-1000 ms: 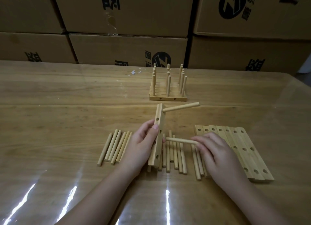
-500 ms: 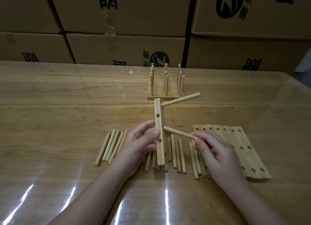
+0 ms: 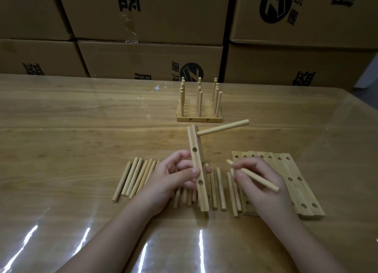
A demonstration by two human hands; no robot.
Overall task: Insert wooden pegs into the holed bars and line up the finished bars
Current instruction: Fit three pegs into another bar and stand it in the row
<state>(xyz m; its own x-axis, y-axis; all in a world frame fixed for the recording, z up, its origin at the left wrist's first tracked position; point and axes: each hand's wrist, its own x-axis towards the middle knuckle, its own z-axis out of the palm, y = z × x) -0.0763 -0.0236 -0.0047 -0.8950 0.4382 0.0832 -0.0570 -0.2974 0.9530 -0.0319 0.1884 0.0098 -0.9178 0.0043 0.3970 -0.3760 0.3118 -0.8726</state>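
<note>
Pale matt wooden pegs [image 3: 137, 178]; glossy film-covered table [image 3: 81, 129].

Head view, forward-down over table [image 3: 61, 129], close, wide-angle.

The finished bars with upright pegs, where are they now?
In the head view, the finished bars stand at the far centre of the table, just beyond the bar that the left hand holds, before the cardboard boxes.

I see a pale straw-yellow wooden holed bar [image 3: 195, 140] with dark round holes. Left of it, loose round wooden pegs [image 3: 133, 178] match that tan. Under it, the honey-brown wooden table [image 3: 71, 140] shows darker grain streaks and white glare stripes. Behind it, brown cardboard boxes [image 3: 155, 54] carry black characters and round logos.
</note>
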